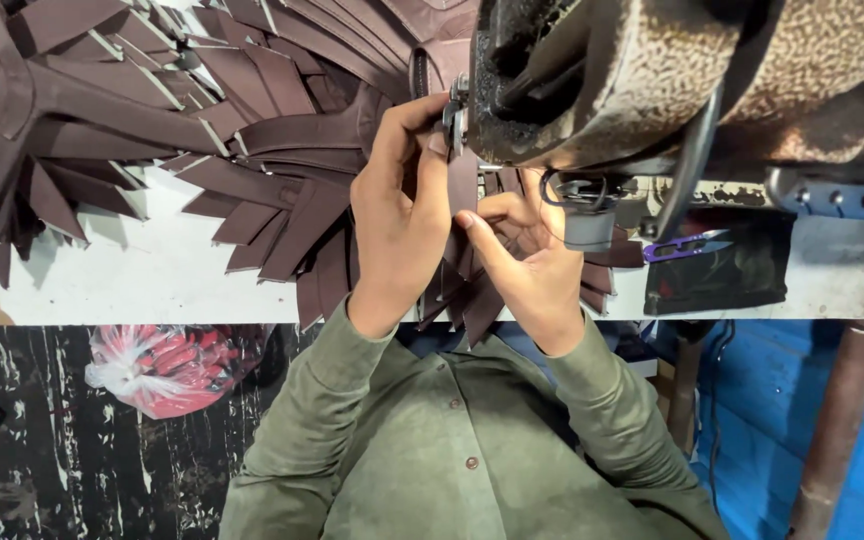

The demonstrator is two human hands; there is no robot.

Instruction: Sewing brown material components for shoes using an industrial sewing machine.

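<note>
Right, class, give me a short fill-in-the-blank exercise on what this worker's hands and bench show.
1. Both hands, left hand and right hand, hold a brown strap at the sewing ____.
2. The thread snips on the bench have ____ handles.
3. The person's shirt is ____.
4. Under the white table lies a ____ plastic bag.

Missing: machine; purple; green; red

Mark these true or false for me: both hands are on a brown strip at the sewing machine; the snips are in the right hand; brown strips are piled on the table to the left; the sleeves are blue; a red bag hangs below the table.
1. Both hands, left hand and right hand, are on a strip at the machine. True.
2. The snips are in the right hand. False: they lie on the table, beside it.
3. Brown strips are piled at left. True.
4. The sleeves are blue. False: olive green.
5. A red bag hangs below the table. True.
</note>
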